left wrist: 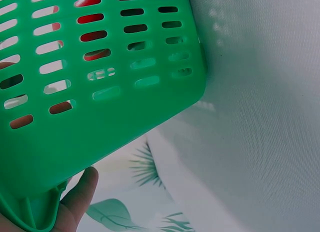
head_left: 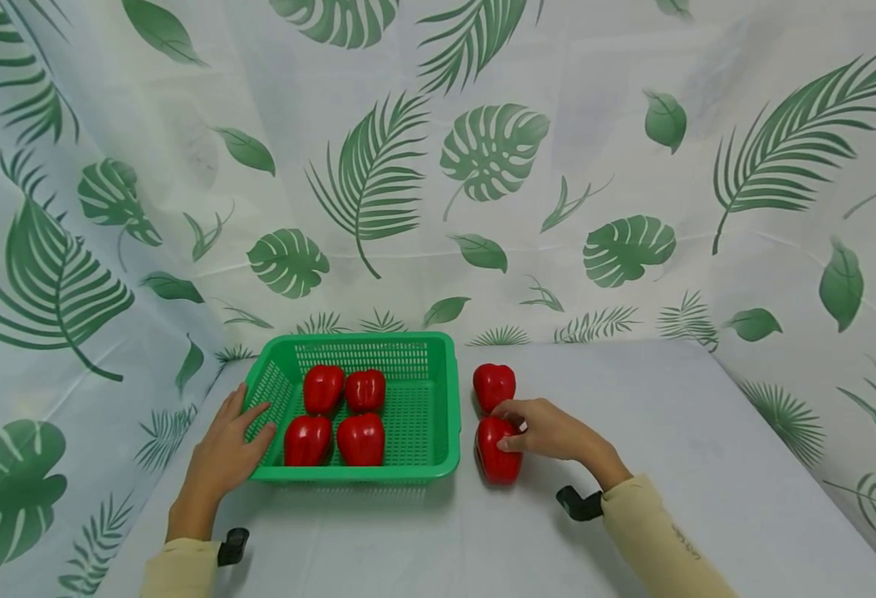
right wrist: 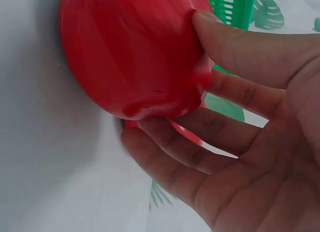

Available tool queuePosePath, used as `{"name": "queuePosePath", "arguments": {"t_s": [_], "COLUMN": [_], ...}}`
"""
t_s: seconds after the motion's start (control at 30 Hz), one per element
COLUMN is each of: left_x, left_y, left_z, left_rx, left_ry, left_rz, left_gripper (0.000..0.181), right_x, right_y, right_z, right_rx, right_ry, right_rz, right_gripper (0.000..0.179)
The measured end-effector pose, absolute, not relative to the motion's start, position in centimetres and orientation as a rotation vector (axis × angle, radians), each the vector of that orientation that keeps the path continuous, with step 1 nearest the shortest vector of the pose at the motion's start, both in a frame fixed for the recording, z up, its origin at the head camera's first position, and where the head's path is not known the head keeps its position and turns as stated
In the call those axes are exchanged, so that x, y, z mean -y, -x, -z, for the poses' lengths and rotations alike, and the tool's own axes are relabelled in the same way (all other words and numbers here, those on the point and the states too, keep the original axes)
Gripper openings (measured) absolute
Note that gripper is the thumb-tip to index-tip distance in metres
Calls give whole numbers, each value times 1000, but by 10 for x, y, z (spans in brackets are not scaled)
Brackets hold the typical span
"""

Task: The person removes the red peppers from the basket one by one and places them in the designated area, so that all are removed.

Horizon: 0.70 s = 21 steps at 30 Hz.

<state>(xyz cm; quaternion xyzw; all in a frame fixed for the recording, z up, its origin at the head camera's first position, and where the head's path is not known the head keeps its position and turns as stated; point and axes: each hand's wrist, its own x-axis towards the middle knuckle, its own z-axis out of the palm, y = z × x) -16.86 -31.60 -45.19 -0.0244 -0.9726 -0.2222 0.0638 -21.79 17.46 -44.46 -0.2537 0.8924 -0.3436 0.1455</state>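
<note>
Pinching a chunky, shiny red pepper (head_left: 499,467) in the right hand (head_left: 542,428), lower right of middle, and resting the spread left hand (head_left: 222,455) on a box-shaped green plastic basket (head_left: 348,474), lower left.

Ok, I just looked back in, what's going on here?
A person's right hand holds the nearer red pepper beside the green basket, while the left hand rests on the basket's left rim. Four red peppers sit inside the basket; another pepper stands just behind the held one, on the table.
</note>
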Motion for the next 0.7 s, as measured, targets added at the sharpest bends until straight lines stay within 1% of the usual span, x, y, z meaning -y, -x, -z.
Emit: {"name": "queuePosePath", "arguments": {"t_s": [0.37, 0.7], "left_x": [316, 316], "left_y": [169, 169], "left_z": [452, 452], "left_rx": [2940, 2940], "left_ry": [77, 70], "left_rz": [672, 676], "left_gripper": [54, 54], "right_x": [-180, -183], "right_y": [214, 215], "right_z": [450, 451], "right_rx": [-2554, -2541], "right_ry": [685, 727], "right_rz": [1001, 1033], "right_gripper": [48, 49]}}
